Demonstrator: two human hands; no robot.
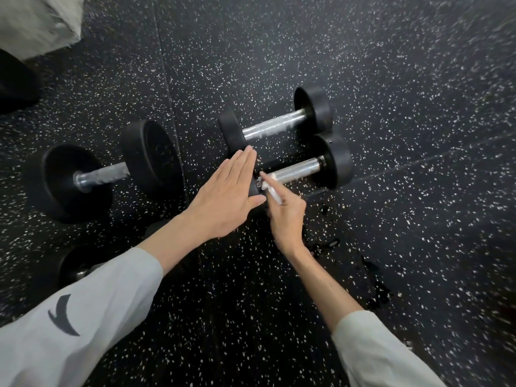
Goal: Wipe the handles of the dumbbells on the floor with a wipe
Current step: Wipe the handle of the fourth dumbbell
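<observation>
White wipe [270, 188], seemingly pinched, touches dumbbell handle [297, 170].

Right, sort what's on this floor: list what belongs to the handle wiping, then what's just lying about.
Part of the job:
- wipe, pinched in the right hand
- near dumbbell, steadied by the flat left hand
- far dumbbell
- big dumbbell
- fourth dumbbell, partly hidden by the sleeve

Just lying about:
- pale cloth, top left
- dark blotches on the floor
</observation>
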